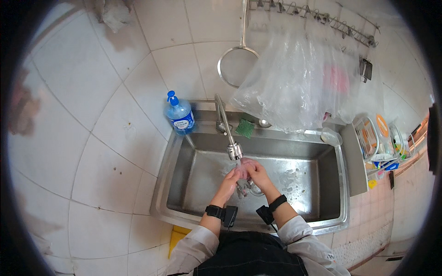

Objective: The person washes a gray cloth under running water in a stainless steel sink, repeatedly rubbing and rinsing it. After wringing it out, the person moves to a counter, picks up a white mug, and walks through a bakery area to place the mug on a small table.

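Note:
Between them, my left hand (230, 180) and my right hand (258, 173) hold a soft pink piece (246, 167), perhaps raw meat or a wet cloth, under the faucet's spray head (235, 151). Water runs from the spray head onto it. Both hands are over the stainless steel sink (207, 179), fingers pinching the pink piece from either side. A greyish, pinkish scrap (241, 192) hangs or lies just below my hands; I cannot tell whether it joins the piece. Behind my right wrist the drain (256, 189) is partly hidden.
A blue pump soap bottle (180, 115) stands at the sink's back left corner. A green scouring pad (245, 128) lies behind the faucet (222, 112). Clear plastic bags (293, 82) and a fine-mesh strainer (238, 65) hang on the tiled wall. To the right is a wire rack (367, 138) with packets.

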Action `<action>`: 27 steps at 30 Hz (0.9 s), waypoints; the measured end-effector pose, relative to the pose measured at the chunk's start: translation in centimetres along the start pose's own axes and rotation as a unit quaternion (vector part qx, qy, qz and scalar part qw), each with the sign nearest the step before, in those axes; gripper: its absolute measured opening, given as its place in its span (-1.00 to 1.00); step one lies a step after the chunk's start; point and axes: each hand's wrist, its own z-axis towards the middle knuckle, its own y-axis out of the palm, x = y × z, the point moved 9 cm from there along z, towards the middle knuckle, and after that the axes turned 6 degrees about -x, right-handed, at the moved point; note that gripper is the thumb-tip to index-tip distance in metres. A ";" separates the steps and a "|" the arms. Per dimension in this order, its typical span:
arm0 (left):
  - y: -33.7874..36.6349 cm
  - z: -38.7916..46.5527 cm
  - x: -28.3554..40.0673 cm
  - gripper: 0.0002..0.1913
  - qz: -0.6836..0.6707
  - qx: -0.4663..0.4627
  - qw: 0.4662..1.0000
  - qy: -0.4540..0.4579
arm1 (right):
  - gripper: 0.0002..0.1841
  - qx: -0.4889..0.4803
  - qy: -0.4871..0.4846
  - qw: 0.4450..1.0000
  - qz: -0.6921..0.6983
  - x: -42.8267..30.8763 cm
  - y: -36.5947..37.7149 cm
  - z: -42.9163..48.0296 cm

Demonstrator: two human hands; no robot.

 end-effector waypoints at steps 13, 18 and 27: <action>-0.4 0.4 -2.2 -0.70 -0.294 0.007 0.956 -0.005 | -0.73 0.143 -0.079 0.962 0.219 0.9 -2.7 -0.6; 0.3 0.1 -1.7 -0.62 -0.151 -0.012 0.988 -0.025 | -0.73 -0.021 0.007 0.989 0.149 1.0 0.7 -0.6; 0.1 1.3 -2.6 -0.63 -0.036 0.013 0.996 -0.081 | -0.34 -0.081 -0.152 0.951 -0.257 -3.0 2.6 -1.3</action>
